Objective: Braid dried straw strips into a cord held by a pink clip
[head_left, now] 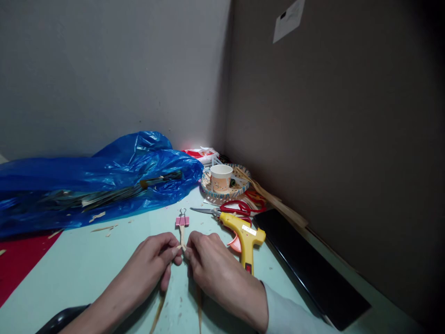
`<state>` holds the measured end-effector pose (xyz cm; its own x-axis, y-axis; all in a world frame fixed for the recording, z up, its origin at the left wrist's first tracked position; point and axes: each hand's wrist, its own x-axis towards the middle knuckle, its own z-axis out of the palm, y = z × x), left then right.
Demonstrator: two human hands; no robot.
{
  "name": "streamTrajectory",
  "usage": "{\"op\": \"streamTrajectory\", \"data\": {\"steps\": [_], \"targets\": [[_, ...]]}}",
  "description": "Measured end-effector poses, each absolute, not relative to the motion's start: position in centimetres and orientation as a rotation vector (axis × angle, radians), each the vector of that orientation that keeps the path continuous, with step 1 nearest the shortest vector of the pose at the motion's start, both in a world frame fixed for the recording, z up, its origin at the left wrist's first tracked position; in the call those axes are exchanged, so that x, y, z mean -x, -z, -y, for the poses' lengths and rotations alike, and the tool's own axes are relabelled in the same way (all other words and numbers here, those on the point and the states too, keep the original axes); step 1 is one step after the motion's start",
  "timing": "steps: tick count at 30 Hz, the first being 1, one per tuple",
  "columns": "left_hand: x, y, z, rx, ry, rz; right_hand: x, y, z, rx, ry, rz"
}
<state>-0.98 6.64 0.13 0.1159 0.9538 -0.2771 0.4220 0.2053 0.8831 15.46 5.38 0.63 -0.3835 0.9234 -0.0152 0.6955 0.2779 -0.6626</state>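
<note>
A pink binder clip (182, 221) lies on the pale green tabletop and grips the top of a short braid of tan fibre strips (182, 235). Just below the braid, my left hand (158, 257) pinches a strip between thumb and fingers. Close beside it, my right hand (210, 260) is closed on the strips at the braid's lower right. Loose strip ends (199, 306) trail towards me from under both hands. A yellow hot glue gun (246, 236) with an orange trigger lies right of my right hand. Behind it are red-handled scissors (236, 208), partly covered by the gun.
A blue plastic bag (139, 160) holding dark strips spreads along the back left. A woven tray (205, 188) carries a paper cup (221, 178) near the corner. A flat black object (306, 264) lies along the right wall. Fibre scraps (99, 216) are scattered at left.
</note>
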Motion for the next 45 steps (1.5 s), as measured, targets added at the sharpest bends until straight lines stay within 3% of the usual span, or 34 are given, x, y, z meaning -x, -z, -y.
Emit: {"op": "streamTrajectory", "data": {"steps": [9,16,29,35,42,45], "targets": [[-0.1,-0.3,-6.4,-1.169,-0.679,-1.438,-15.6,-0.5,-5.7,1.455,-0.716,2.264],[-0.3,-0.6,-6.8,-1.232,-0.642,-1.468,-16.1,-1.3,-4.7,1.455,-0.294,2.399],[0.6,-0.3,-5.8,-1.159,-0.651,-1.313,-13.4,-1.5,-2.0,1.272,-0.22,2.807],[0.8,-0.2,-5.8,-1.21,-0.694,-1.296,-15.2,-2.4,-3.6,1.33,-0.342,2.351],[1.0,-0.5,-5.7,-1.215,-0.674,-1.251,-15.5,-1.3,-5.7,1.318,-0.942,2.096],[0.9,-0.3,-5.8,-1.214,-0.689,-1.243,-15.0,-0.6,-6.1,1.322,-0.958,2.081]]}}
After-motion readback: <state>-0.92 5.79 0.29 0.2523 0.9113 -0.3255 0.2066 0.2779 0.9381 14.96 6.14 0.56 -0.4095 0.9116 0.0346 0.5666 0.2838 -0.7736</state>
